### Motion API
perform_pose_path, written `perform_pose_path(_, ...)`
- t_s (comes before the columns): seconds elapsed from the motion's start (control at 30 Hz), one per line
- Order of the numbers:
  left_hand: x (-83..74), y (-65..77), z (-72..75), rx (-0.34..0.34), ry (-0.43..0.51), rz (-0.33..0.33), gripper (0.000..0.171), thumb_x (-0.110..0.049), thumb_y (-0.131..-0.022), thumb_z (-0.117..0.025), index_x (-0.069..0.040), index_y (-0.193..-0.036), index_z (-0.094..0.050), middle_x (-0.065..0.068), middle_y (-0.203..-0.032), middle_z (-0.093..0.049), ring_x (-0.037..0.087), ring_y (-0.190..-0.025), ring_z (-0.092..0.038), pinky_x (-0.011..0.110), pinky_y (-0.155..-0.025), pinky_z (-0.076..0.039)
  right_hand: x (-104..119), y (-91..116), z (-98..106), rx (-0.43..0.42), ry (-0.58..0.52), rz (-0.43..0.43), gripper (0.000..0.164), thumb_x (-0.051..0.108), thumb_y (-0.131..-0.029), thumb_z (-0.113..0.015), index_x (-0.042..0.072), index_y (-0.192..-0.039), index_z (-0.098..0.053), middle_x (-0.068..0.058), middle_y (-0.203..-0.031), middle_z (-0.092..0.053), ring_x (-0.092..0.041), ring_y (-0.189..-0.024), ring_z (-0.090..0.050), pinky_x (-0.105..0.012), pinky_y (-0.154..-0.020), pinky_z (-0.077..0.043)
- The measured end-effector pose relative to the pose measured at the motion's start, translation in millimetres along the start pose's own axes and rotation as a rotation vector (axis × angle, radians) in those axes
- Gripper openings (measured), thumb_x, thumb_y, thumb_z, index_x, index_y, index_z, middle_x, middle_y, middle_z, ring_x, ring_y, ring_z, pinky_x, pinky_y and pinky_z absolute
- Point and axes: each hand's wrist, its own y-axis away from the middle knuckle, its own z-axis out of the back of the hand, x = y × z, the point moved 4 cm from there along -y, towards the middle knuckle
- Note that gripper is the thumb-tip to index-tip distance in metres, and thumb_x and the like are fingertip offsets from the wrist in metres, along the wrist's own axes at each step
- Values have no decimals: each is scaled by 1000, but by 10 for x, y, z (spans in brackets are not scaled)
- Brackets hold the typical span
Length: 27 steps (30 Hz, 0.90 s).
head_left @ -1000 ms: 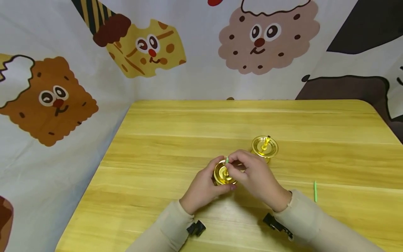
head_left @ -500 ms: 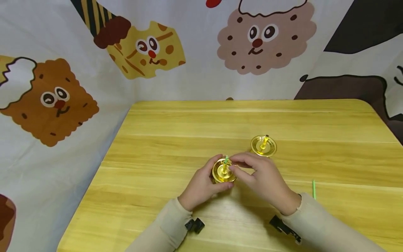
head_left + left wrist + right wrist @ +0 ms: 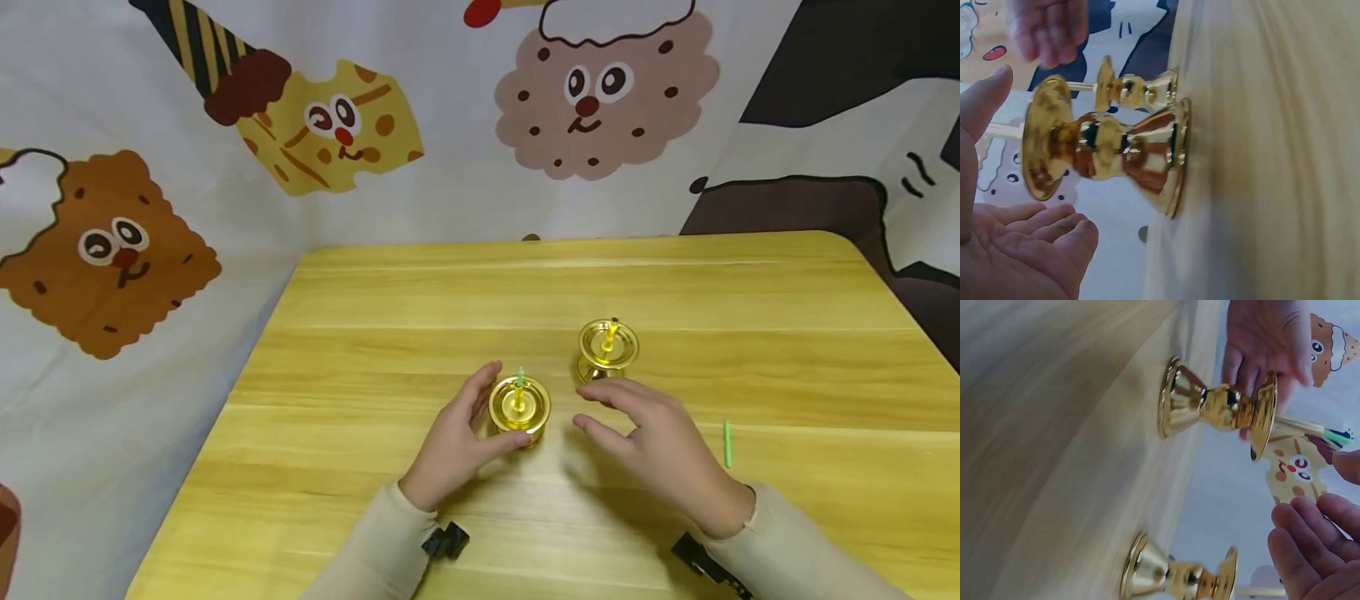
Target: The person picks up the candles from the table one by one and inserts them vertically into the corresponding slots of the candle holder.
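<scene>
A golden candle holder (image 3: 504,414) stands upright near the middle of the table. From the top of its thin stem pokes a short green stick (image 3: 1337,436). Around that holder curves my left hand (image 3: 453,450), its fingers and thumb spread on either side; the left wrist view shows a gap between them and the metal. My right hand (image 3: 667,442) hovers to the right with thumb and fingers apart, holding nothing. Just beyond its fingertips is a second golden candle holder (image 3: 592,348), whose stem has a dark tip.
A loose green stick (image 3: 727,446) lies on the wooden table (image 3: 375,350), right of the right hand. Behind and to the left hangs a white cloth (image 3: 450,208) printed with cartoon biscuits. Each sleeve carries a black wrist camera (image 3: 446,542).
My right hand has let go of the green stick, now in the holder's stem, and drawn back to the right. My left hand has loosened from the holder. The head view has shifted slightly.
</scene>
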Motion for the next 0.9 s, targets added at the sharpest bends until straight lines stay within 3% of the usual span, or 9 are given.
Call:
perform_pose_path(0.17,-59,82,84,-46,42,-32,96,-26,-82,-86,-19,-158,-29,-3,-161,-31,16,-148,-29,32,-118,-26,-83,111,111,-13,48,-23,36,15,-77,-87,9,-110,-75,1,-108,-74,-18,-96,-71,-38,-81,-58)
perform_pose_path(0.3,-156,142,133,-91,51,-119,95,-19,-82,-85,-15,-158,-29,-3,-161,-31,15,-148,-29,26,-117,-26,-137,199,202,-30,70,-51,37,13,-75,-88,10,-110,-76,1,-109,-74,-18,-96,-72,-29,-82,-56)
perform_pose_path(0.43,-310,203,159,-137,59,-280,92,-5,-82,-83,-11,-157,-30,4,-161,-33,20,-148,-29,29,-117,-27,-188,263,276,-41,82,-80,37,12,-74,-88,9,-109,-76,0,-108,-74,-20,-96,-72,-24,-83,-54)
perform_pose_path(0.6,-570,287,133,-148,94,-504,90,11,-79,-79,-3,-155,-32,15,-159,-36,31,-147,-32,36,-117,-29,-250,333,345,-32,112,-111,38,13,-75,-88,10,-111,-76,1,-108,-74,-22,-96,-72,-34,-79,-55)
perform_pose_path(0.73,-793,331,26,-103,57,-673,81,0,-84,-79,6,-151,-35,20,-155,-39,34,-144,-36,42,-115,-32,-310,401,415,-33,144,-125,39,15,-74,-89,11,-111,-76,0,-108,-74,-24,-95,-72,-36,-78,-55)
perform_pose_path(0.83,-936,347,-89,-70,-24,-797,77,-12,-87,-79,10,-148,-37,23,-153,-42,35,-142,-40,44,-115,-34,-357,447,472,-43,166,-131,40,15,-73,-90,10,-110,-76,-2,-108,-74,-25,-94,-72,-28,-79,-54)
perform_pose_path(0.9,-997,351,-173,-46,-65,-841,80,-14,-87,-80,11,-148,-36,23,-153,-42,35,-141,-41,44,-115,-35,-393,474,505,-47,176,-134,41,14,-72,-90,9,-110,-76,-3,-107,-74,-26,-94,-72,-18,-81,-51)
